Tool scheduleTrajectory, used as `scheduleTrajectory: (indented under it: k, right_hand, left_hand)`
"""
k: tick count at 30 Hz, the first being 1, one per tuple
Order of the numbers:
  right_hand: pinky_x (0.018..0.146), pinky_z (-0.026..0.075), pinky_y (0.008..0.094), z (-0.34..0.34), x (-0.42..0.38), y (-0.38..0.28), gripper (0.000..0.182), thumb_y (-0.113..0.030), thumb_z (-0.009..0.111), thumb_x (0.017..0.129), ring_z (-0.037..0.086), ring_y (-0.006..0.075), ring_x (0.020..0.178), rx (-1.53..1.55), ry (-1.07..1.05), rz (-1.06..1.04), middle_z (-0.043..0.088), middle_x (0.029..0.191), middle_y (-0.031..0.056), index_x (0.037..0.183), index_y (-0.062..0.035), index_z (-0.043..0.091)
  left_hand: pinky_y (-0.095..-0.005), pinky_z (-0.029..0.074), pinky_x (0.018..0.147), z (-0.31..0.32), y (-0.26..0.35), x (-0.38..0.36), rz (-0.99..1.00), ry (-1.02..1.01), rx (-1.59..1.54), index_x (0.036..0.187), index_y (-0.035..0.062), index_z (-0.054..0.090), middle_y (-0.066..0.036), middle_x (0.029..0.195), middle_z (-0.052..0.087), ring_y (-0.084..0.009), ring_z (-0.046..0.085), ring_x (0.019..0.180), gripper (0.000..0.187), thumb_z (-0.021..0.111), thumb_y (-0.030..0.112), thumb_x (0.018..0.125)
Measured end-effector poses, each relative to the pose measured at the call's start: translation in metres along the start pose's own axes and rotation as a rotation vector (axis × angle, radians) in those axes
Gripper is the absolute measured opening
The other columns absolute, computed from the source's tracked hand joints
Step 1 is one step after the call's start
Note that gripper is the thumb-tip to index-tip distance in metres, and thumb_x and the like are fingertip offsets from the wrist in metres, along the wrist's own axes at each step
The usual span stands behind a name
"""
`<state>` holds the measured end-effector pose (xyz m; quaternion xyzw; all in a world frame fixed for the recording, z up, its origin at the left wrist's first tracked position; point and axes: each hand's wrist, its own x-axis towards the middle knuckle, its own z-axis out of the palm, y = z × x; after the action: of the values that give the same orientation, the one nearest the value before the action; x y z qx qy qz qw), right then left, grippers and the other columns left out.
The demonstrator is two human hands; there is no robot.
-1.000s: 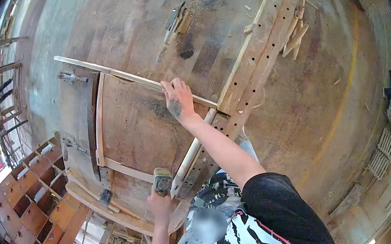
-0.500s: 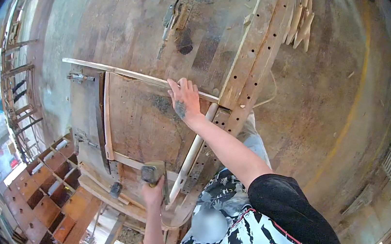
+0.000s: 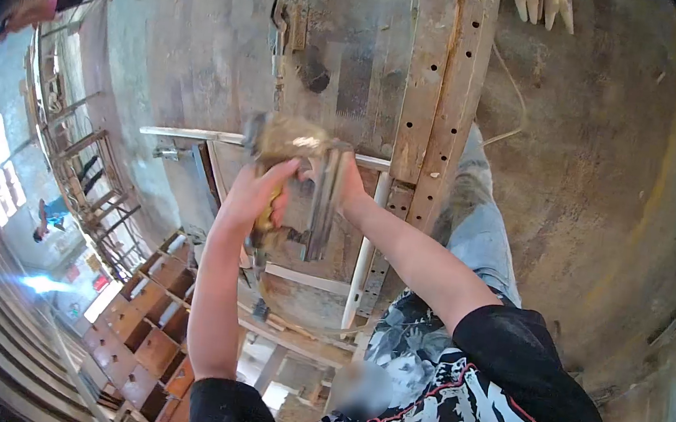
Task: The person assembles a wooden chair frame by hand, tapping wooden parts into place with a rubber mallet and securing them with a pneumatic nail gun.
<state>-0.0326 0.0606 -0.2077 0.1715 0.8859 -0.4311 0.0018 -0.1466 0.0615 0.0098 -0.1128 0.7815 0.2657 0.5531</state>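
My left hand (image 3: 260, 195) is closed round the handle of a tan nail gun (image 3: 300, 139), which is smeared by motion. The gun hangs over the far side of a wooden frame, above a pale wood strip (image 3: 189, 134). Behind the gun's upright magazine is my right hand (image 3: 348, 180), near the right part of the strip; its fingers are hidden. A pale rail (image 3: 364, 252) runs from the strip towards my body, beside a drilled wooden beam (image 3: 424, 95). Another pale rail (image 3: 308, 279) crosses the near side.
A metal clamp (image 3: 278, 31) lies on the worktop (image 3: 214, 52) beyond the strip. Pointed wood pieces (image 3: 541, 1) are at the top right. Wooden compartments (image 3: 160, 282) stand at lower left. One person (image 3: 37, 12) is at upper left, another person (image 3: 50, 218) farther down.
My left hand has raised the nail gun and brought it forward to the strip. My right hand now lies partly behind the gun. The view has shifted, and a person shows more fully at upper left.
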Motion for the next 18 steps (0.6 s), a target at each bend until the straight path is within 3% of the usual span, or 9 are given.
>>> scheduleTrajectory:
  k: [1,3,5,7,9,13,16,18]
  right_hand:
    - [0.091,0.045,0.0460,0.006,0.005,0.000,0.051,-0.027,0.066,0.085,0.058,0.0330,0.103,0.062,-0.071,0.028,0.059,0.115,0.0140,0.133,-0.0111,0.055]
    - [0.091,0.046,0.0492,0.009,0.002,0.001,0.049,-0.025,0.064,0.086,0.059,0.0355,0.104,-0.153,0.052,-0.039,0.060,0.115,0.0164,0.131,-0.0092,0.056]
    - [0.091,0.047,0.0503,0.021,-0.006,0.000,0.043,-0.027,0.059,0.090,0.060,0.0357,0.104,0.253,0.115,0.048,0.062,0.114,0.0174,0.129,-0.0076,0.056]
    - [0.090,0.049,0.0494,0.056,-0.001,-0.004,0.038,-0.034,0.051,0.098,0.062,0.0334,0.104,1.274,0.153,0.296,0.064,0.113,0.0170,0.125,-0.0063,0.054]
    - [0.092,0.049,0.0494,0.065,-0.008,-0.003,0.042,-0.040,0.044,0.103,0.062,0.0321,0.104,1.452,0.091,0.299,0.064,0.112,0.0159,0.125,-0.0055,0.051]
    - [0.098,0.044,0.0504,0.048,-0.006,-0.007,0.047,-0.046,0.039,0.105,0.060,0.0319,0.110,1.514,0.039,0.345,0.063,0.115,0.0137,0.128,-0.0060,0.048]
    - [0.106,0.034,0.0526,0.045,-0.004,-0.009,0.047,-0.047,0.040,0.104,0.054,0.0305,0.119,1.550,0.050,0.376,0.062,0.120,0.0092,0.129,-0.0084,0.049]
    - [0.106,0.033,0.0525,0.043,-0.005,-0.008,0.044,-0.044,0.042,0.103,0.053,0.0297,0.120,1.560,0.051,0.389,0.062,0.121,0.0089,0.129,-0.0096,0.051]
  left_hand:
    - [-0.0317,0.038,0.039,0.005,0.017,0.013,-0.020,-0.057,0.093,0.091,0.0039,0.061,-0.001,0.052,0.048,-0.0139,0.048,0.040,0.031,0.067,0.034,0.094]
    - [-0.0318,0.039,0.040,0.017,0.048,0.036,-0.054,-0.147,0.280,0.088,0.0038,0.060,-0.002,0.053,0.049,-0.0144,0.049,0.041,0.034,0.068,0.036,0.094]
    - [-0.0322,0.039,0.039,0.029,0.068,0.051,-0.097,-0.214,0.455,0.083,0.0039,0.060,-0.002,0.053,0.050,-0.0144,0.050,0.042,0.036,0.071,0.037,0.091]
    - [-0.0330,0.040,0.039,0.035,0.080,0.068,-0.147,-0.280,0.563,0.081,0.0011,0.061,-0.003,0.053,0.052,-0.0154,0.049,0.040,0.039,0.072,0.038,0.089]
    - [-0.0347,0.042,0.039,0.035,0.079,0.087,-0.180,-0.342,0.630,0.072,-0.0007,0.061,-0.006,0.051,0.053,-0.0168,0.049,0.038,0.044,0.073,0.039,0.087]
    - [-0.0351,0.042,0.038,0.041,0.086,0.096,-0.181,-0.357,0.642,0.068,-0.0001,0.061,-0.007,0.049,0.052,-0.0165,0.049,0.038,0.045,0.073,0.039,0.087]
    - [-0.0349,0.042,0.037,0.045,0.090,0.100,-0.206,-0.381,0.635,0.068,-0.0002,0.061,-0.006,0.050,0.052,-0.0164,0.050,0.038,0.045,0.073,0.038,0.087]
    - [-0.0346,0.042,0.037,0.046,0.094,0.100,-0.216,-0.389,0.632,0.067,-0.0001,0.060,-0.006,0.050,0.052,-0.0161,0.050,0.038,0.045,0.073,0.038,0.087]
